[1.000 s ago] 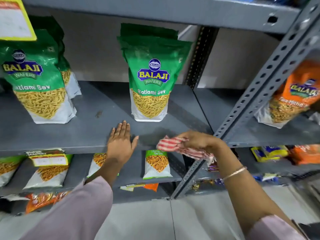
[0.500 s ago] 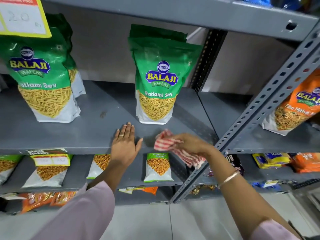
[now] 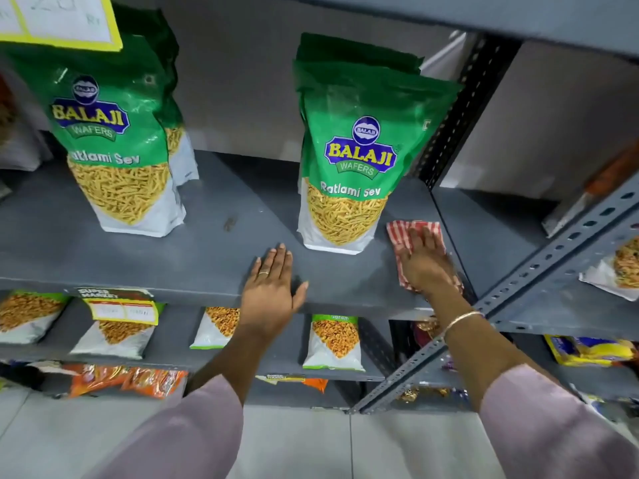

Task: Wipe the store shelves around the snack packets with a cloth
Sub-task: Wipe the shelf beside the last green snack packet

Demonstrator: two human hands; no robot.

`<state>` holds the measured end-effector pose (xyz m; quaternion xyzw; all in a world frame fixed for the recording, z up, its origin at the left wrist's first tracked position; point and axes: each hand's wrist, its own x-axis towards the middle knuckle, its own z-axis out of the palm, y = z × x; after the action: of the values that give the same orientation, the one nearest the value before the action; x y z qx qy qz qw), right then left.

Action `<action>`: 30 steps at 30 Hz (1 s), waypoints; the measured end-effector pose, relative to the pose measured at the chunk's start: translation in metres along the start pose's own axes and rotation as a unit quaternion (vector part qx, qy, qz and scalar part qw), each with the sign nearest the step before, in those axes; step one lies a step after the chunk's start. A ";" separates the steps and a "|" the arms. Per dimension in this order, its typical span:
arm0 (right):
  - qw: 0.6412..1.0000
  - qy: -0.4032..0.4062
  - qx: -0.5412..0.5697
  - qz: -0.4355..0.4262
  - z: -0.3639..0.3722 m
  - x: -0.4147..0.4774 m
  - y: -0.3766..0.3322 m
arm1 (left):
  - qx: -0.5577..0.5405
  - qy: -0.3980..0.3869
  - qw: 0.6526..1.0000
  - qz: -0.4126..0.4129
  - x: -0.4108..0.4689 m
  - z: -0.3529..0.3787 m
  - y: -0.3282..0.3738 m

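Head view: striped cloth [image 3: 401,233] flat under right hand's [image 3: 423,267] spread fingers [image 3: 416,242], beside snack packet [image 3: 349,167].

The shelf [image 3: 214,257] lies bare in a wide lane from front edge to back wall between the left packet [image 3: 121,160] and the right packet [image 3: 349,174]; a strip along the front edge is free too; between the right packet and the right edge upright [image 3: 460,108] the gap is narrow, filled by the cloth [image 3: 401,233] and right hand [image 3: 423,267]; the shelf above [image 3: 449,15] limits headroom.

Yellow-edged price card [image 3: 58,20] hangs upper left — tiled floor [image 3: 311,444] below.
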<state>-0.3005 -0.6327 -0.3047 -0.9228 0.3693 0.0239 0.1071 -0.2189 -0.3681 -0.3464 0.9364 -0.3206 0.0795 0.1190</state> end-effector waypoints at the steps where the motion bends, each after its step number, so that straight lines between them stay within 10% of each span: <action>1: 1.000 0.028 0.001 0.008 -0.005 0.006 -0.003 | 0.003 0.015 1.000 0.003 0.000 0.001 0.000; 15: 0.983 0.034 -0.059 -0.169 -0.024 0.122 -0.038 | 0.020 0.076 0.997 0.005 0.004 0.006 0.000; 19: 0.999 -0.025 0.005 -0.047 -0.033 0.083 -0.045 | 0.023 0.080 0.997 0.007 0.005 0.006 0.000; 23: 0.979 0.018 0.021 -0.204 -0.028 0.047 -0.032 | 0.007 0.046 0.999 0.003 0.003 -0.001 0.002; 30: 0.989 -0.020 -0.035 -0.141 0.002 -0.036 -0.029 | -0.018 -0.006 1.000 -0.003 -0.003 -0.006 0.001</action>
<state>-0.3069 -0.5873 -0.2966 -0.9681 0.2327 0.0399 0.0843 -0.2224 -0.3658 -0.3410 0.9355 -0.3198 0.0677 0.1340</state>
